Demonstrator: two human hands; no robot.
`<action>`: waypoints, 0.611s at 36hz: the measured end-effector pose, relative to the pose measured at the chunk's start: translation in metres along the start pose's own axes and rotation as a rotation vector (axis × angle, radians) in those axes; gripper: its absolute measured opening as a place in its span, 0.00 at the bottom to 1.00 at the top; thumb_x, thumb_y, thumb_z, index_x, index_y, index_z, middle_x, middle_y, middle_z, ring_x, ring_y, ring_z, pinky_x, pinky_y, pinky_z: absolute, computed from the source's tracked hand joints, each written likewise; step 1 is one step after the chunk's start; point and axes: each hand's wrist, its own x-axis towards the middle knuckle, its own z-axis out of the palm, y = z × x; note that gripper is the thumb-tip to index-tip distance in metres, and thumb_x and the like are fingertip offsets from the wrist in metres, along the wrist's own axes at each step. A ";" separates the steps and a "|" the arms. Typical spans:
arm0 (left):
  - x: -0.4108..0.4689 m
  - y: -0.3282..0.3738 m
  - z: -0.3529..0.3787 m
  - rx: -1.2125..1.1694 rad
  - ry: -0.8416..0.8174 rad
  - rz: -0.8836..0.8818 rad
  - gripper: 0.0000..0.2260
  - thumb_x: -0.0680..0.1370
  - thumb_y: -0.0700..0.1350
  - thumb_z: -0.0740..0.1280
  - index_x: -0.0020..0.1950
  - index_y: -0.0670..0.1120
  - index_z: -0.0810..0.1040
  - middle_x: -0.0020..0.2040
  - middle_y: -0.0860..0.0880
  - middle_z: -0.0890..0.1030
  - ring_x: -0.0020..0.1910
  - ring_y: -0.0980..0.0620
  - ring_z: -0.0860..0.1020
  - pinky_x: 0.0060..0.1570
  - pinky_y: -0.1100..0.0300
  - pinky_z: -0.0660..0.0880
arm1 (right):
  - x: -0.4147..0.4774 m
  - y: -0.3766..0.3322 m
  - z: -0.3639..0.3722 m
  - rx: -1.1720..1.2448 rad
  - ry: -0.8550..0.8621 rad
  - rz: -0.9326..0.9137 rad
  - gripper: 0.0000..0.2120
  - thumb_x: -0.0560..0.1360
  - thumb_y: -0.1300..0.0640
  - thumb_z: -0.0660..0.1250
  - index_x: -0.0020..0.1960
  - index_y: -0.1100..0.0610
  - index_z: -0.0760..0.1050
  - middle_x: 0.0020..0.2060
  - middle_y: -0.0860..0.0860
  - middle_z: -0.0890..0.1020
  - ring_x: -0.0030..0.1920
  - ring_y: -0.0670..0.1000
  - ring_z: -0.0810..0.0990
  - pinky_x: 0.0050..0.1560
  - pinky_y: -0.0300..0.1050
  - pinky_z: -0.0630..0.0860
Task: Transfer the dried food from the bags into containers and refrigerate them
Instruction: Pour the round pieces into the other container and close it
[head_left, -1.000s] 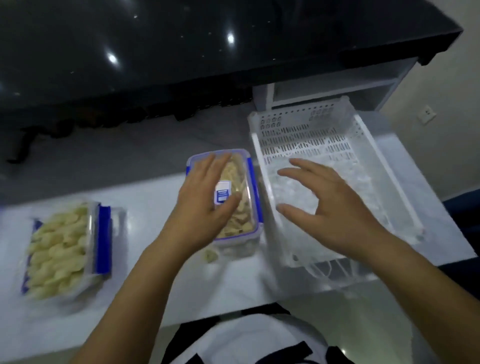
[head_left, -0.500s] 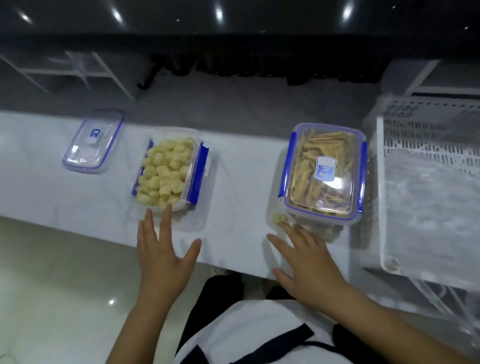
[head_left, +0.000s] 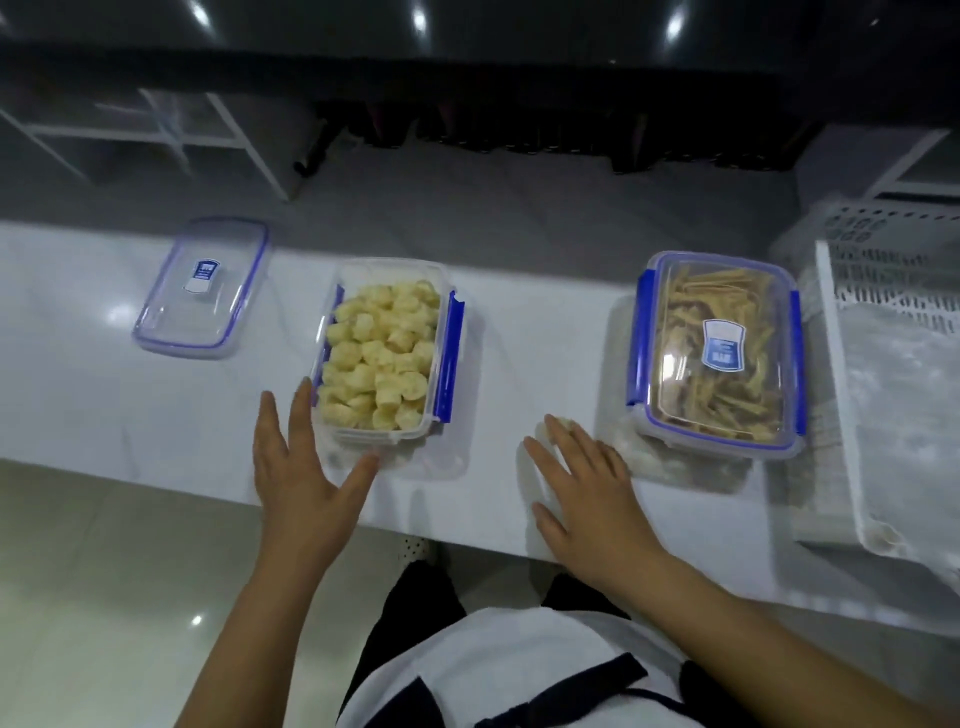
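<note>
left hand (head_left: 298, 478): fingers straight, spread, beside lower-left corner of open container (head_left: 384, 353) | right hand (head_left: 587, 488): fingers straight, flat near counter (head_left: 519, 338) front edge, perhaps touching crumb (head_left: 551, 424) | free strip between hands

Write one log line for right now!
left hand open beside unlidded tub | right hand open over counter | other tub lidded | spare lid aside

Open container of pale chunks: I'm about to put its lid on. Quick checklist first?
1. Open container has no lid: not ok.
2. Loose lid lies on the counter to its left, nothing on it: ok.
3. Left hand open, holding nothing, beside the container: ok.
4. Right hand open on the counter, free: ok.
5. Chunks below the rim: cannot tell.
6. Strip container lidded: ok.
</note>
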 end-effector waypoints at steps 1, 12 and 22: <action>0.008 -0.006 -0.005 -0.031 -0.026 0.005 0.44 0.73 0.51 0.76 0.81 0.57 0.52 0.83 0.48 0.46 0.81 0.49 0.48 0.75 0.46 0.53 | 0.006 -0.008 0.002 -0.004 0.004 -0.007 0.31 0.81 0.50 0.61 0.81 0.50 0.54 0.81 0.51 0.51 0.81 0.54 0.51 0.75 0.48 0.42; 0.086 -0.065 -0.055 -0.274 -0.447 0.143 0.35 0.73 0.50 0.77 0.74 0.67 0.63 0.71 0.65 0.71 0.68 0.62 0.70 0.69 0.58 0.67 | 0.067 -0.064 -0.010 0.230 0.267 0.291 0.14 0.81 0.66 0.62 0.64 0.59 0.79 0.60 0.53 0.81 0.59 0.53 0.77 0.58 0.38 0.68; 0.117 -0.087 -0.061 -0.383 -0.582 0.245 0.32 0.70 0.62 0.72 0.73 0.65 0.67 0.65 0.76 0.68 0.61 0.80 0.67 0.52 0.81 0.66 | 0.120 -0.153 -0.079 0.320 0.764 0.083 0.09 0.78 0.62 0.69 0.57 0.57 0.82 0.53 0.42 0.81 0.52 0.43 0.78 0.55 0.30 0.73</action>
